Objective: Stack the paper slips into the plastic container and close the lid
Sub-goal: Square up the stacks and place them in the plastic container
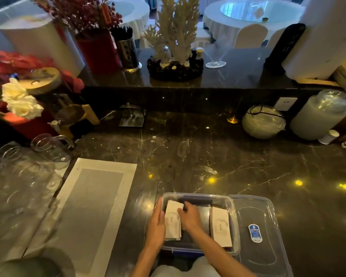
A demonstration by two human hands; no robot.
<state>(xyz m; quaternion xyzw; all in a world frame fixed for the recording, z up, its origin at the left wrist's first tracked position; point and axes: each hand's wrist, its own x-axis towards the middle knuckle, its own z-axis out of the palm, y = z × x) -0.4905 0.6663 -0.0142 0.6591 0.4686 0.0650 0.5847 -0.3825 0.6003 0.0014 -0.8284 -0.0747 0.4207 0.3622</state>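
Squaring a stack of slips inside the container. The left hand [157,222], fingers straight and together, lies flat against the outer long edge of the left stack of slips [173,219] and acts as a stop. The right hand [189,215] bears on the opposite edge, thumb on the top slip and fingers bent. Whether it pinches the paper or merely presses it cannot be told. Opposed in this way, the hands probably serve to align the edges so that the stack lies flush. This stack sits in the left part of the clear plastic container [196,196]. The right stack of slips [220,226] lies along the right wall, with a dark gap between the two. The lid [268,212], off and bearing a blue label [255,233], lies just beside the container on the right, presumably kept within reach for closing, a step not yet done. Container and lid rest near the front edge of the dark marble desk [208,156]; a woven placemat [94,196] lies to the left.
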